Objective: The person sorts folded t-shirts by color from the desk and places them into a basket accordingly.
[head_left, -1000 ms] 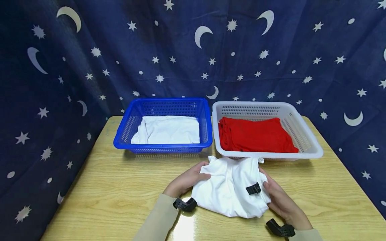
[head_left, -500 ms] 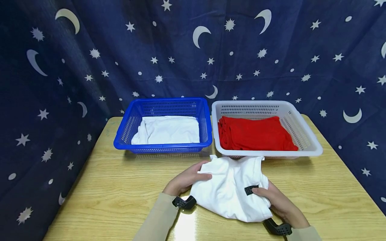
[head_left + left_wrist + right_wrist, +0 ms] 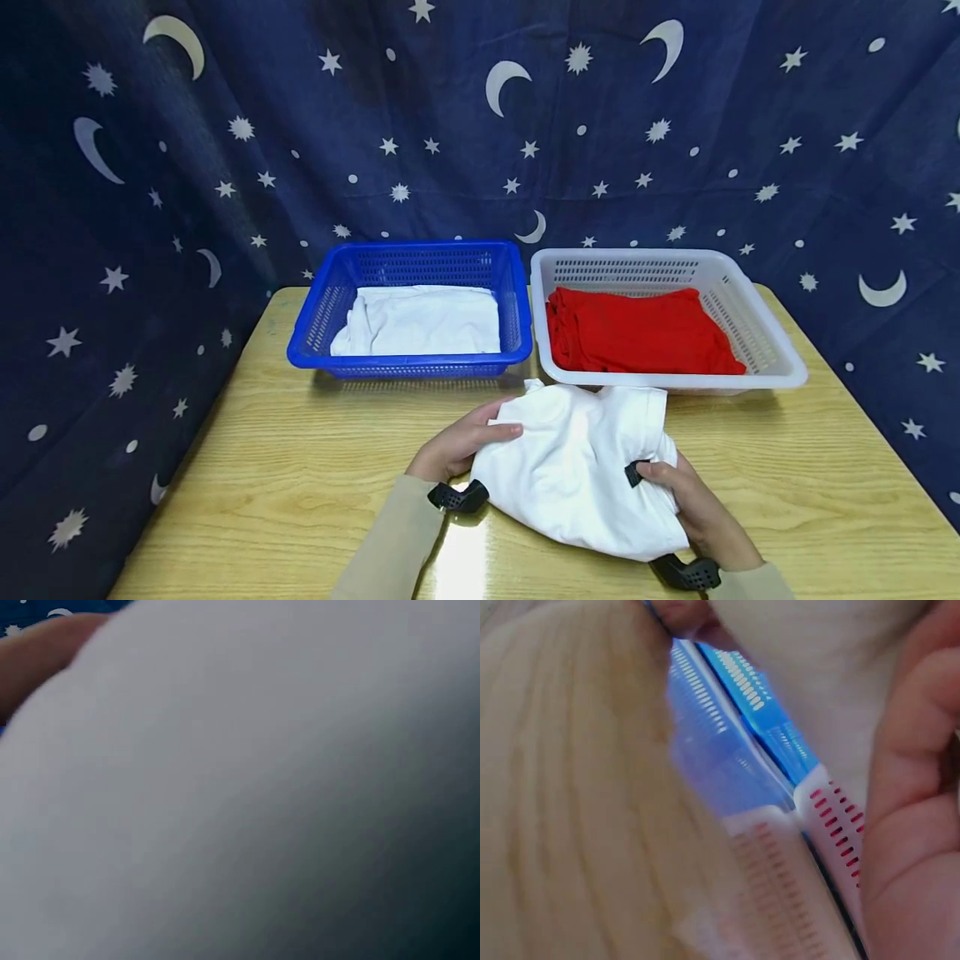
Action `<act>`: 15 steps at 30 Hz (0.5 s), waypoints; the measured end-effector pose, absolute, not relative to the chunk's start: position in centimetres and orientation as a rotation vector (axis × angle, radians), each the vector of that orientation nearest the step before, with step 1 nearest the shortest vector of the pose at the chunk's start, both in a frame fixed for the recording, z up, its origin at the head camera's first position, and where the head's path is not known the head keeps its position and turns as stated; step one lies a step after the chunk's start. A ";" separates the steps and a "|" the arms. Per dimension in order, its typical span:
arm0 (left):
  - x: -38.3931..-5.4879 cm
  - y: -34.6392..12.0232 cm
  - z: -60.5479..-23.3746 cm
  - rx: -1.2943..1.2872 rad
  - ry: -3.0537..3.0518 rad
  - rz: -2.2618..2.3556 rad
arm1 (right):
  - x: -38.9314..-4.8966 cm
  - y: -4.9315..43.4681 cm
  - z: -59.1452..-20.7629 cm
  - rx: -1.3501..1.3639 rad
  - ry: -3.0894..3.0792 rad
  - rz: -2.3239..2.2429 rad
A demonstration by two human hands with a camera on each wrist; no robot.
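Observation:
A bunched white garment (image 3: 573,475) with a small black label (image 3: 633,473) is between my hands, in front of the baskets. On its left side my left hand (image 3: 459,440) grips the edge, thumb on top and the other fingers mostly under the fabric. My right hand (image 3: 701,504) pinches the right side, its thumb lying at the label and partly covering it. White fabric (image 3: 225,765) fills most of the left wrist view, with a finger (image 3: 41,656) at the upper left. Curled fingers (image 3: 915,802) of the right hand show beside the cloth in the right wrist view.
Behind the hands, a blue basket (image 3: 412,362) holds folded white cloth (image 3: 427,321). Right beside it, a white basket (image 3: 675,381) holds folded red cloth (image 3: 637,329). Both stand on a wooden table (image 3: 300,500) before a dark blue curtain (image 3: 420,100) with moons and stars.
My right thumb has come over the front of the garment onto the label. The garment's lower right part has shifted down and slightly right, while my left hand keeps its grip almost in place.

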State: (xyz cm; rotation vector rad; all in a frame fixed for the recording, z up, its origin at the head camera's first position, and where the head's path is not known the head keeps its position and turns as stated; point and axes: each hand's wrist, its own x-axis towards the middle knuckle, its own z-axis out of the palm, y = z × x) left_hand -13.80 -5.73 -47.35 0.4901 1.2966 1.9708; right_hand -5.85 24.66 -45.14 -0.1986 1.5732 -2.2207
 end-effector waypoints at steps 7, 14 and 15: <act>-13.8 -6.3 -47.1 0.472 1.265 2.005 | -5.4 23.2 -44.8 -0.240 1.598 -2.259; -13.9 -6.8 -46.9 0.484 1.204 2.040 | -4.9 22.0 -43.9 -0.221 1.651 -2.269; -13.9 -7.0 -46.8 0.490 1.192 2.051 | -4.9 21.8 -43.8 -0.221 1.659 -2.263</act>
